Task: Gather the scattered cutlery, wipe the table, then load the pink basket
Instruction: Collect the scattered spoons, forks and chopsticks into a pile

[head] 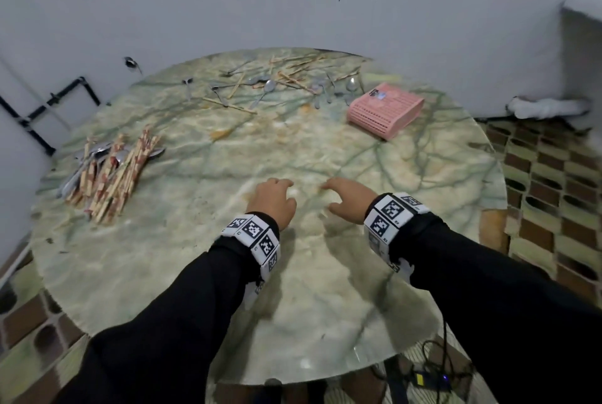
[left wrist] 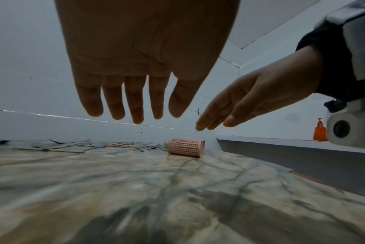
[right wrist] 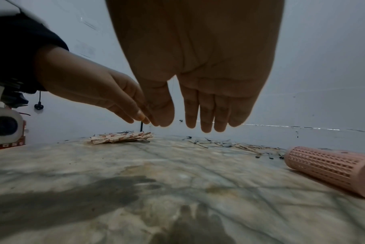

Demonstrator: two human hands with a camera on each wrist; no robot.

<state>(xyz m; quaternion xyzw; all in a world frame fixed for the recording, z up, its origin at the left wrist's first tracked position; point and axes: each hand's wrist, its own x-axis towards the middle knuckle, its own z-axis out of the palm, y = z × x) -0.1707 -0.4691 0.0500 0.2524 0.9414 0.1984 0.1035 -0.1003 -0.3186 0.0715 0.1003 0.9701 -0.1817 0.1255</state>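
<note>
Left hand: left hand (head: 274, 200) hovers palm-down over the table (head: 293, 289) at centre frame, empty; its wrist view shows the fingers (left wrist: 135, 105) hanging straight and a little spread, clear of the surface.
Right hand: right hand (head: 348, 197) sits just beside it, also palm-down and empty; the fingers (right wrist: 206, 112) hang straight and close together, thumb apart, above the marble.
Pile: a gathered pile (head: 110, 172) of chopsticks and spoons lies at the left edge of the table, middle-left of the head view.
Loose cutlery: loose cutlery (head: 277, 84), more spoons and chopsticks, lies strewn along the far rim, upper centre.
Basket: the pink basket (head: 384, 109) lies on its side at upper right, just beside the strewn pieces; whether they touch, I can't tell.
Bottle: an orange pump bottle (left wrist: 320, 131) stands on a ledge at the right of the left wrist view.
Cables: dark cables (head: 433, 368) trail on the floor at lower right.
</note>
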